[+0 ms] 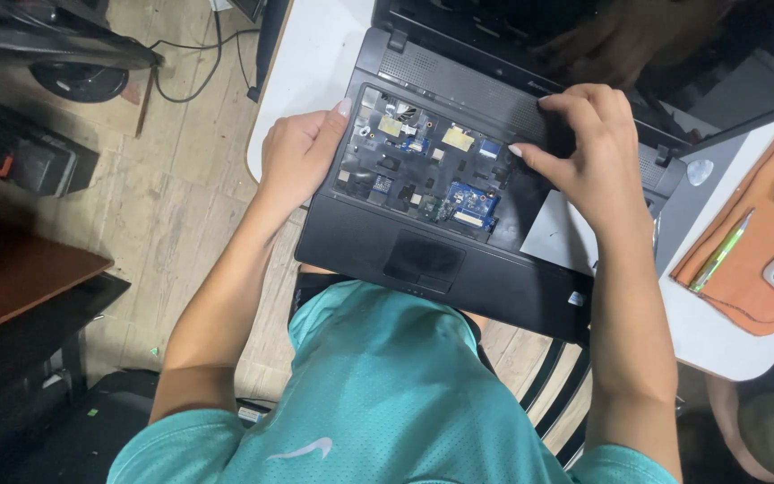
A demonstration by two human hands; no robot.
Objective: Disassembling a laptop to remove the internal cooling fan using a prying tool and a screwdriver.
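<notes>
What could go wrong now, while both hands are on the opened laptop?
1. The laptop juts past the white table edge toward the lap; it might slip.
2. The right hand fingers rest by the exposed circuit board; pressing could damage small parts.
3. The left hand grips only the side edge, so the hold may be weak.

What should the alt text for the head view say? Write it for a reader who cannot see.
Seen from above, a person's two hands grip an open black laptop whose keyboard is gone, baring circuit boards. The left hand holds its left edge; the right hand rests near the hinge. To the right on the white table lie an orange cloth and a green pen.
</notes>
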